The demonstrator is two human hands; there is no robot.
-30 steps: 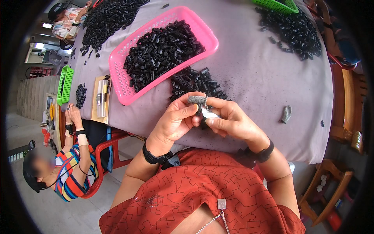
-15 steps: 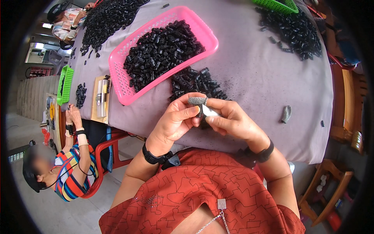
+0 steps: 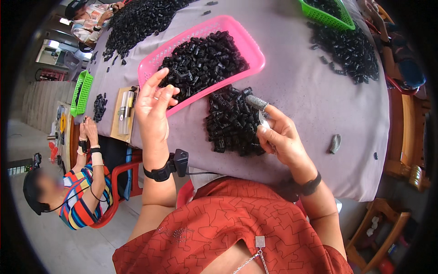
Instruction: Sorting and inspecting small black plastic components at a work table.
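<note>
We record the left hand (image 3: 153, 109) spread, fingers apart, at the near-left end of the pink basket (image 3: 258, 64); contact we cannot tell. The right hand (image 3: 282, 136), index finger in a grey sleeve (image 3: 256, 102), pinches a pale blade (image 3: 263, 119) beside the black parts (image 3: 228, 121) piled on the counter (image 3: 296, 82).

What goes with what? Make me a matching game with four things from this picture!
1. Left hand
2. Pink basket
3. Loose grey finger sleeve
4. Right hand

A. Full of small black parts
B. Pinching a small shiny piece
C. Open, with nothing seen in its grip
D. Lying on the tablecloth, toward the right

Right pairs: 1-C, 2-A, 3-D, 4-B
</note>
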